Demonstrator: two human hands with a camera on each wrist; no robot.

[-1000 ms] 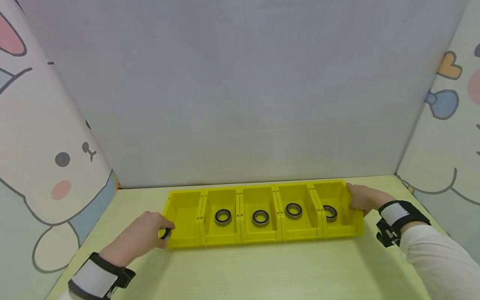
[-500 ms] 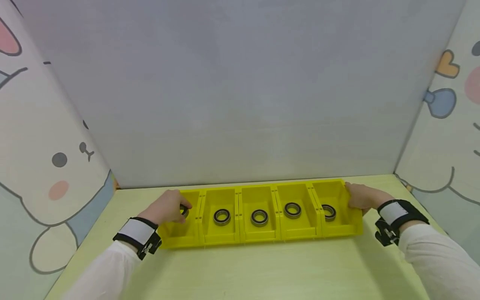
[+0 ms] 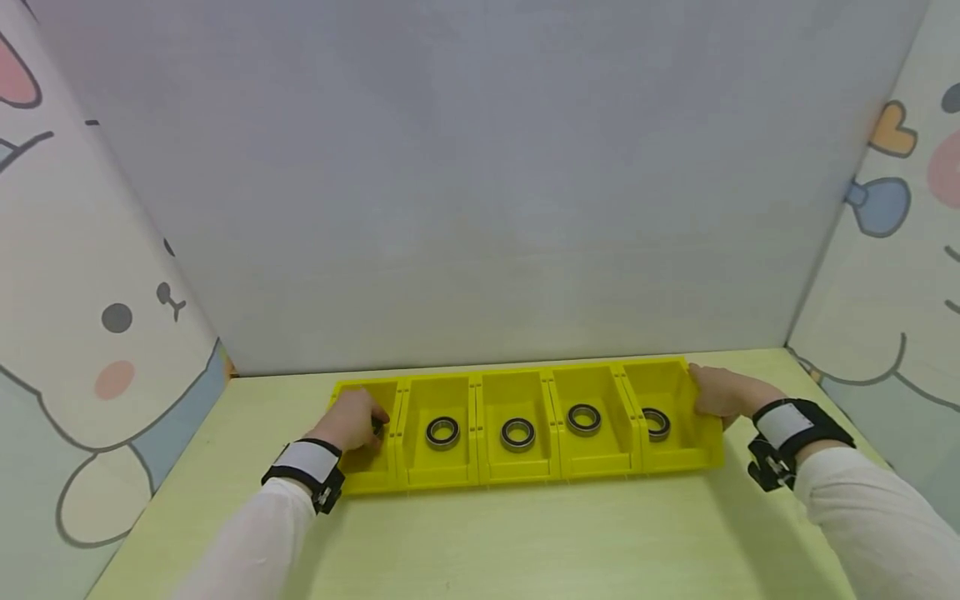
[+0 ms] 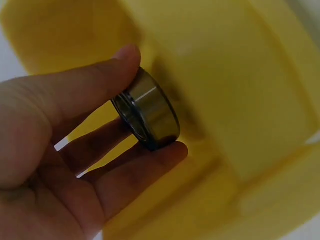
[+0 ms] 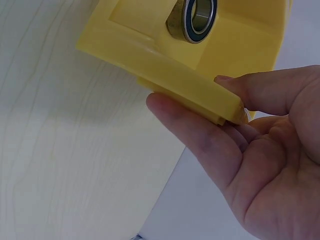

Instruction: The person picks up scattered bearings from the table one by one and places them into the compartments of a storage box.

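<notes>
A row of joined yellow bins (image 3: 442, 477) lies across the back of the table. My left hand (image 3: 352, 423) reaches into the leftmost bin and pinches a ball bearing (image 4: 155, 112) between thumb and fingers, tilted on edge in the left wrist view. At the far right end, my right hand (image 3: 716, 392) grips the outer side wall, with the thumb inside and fingers outside in the right wrist view. One bearing lies in each of the other bins: a bearing (image 3: 442, 433), the middle bearing (image 3: 517, 435), another bearing (image 3: 583, 420) and the rightmost bearing (image 3: 656, 424), partly hidden by a divider.
The pale wood-grain table (image 3: 480, 542) extends in front of the bins. A grey back panel (image 3: 480, 183) rises behind them. Cartoon-printed side panels stand at left (image 3: 112, 250) and right (image 3: 885, 275).
My left hand has moved right, from outside the row's left end into the leftmost bin, carrying the bearing. The right hand keeps its grip on the right end.
</notes>
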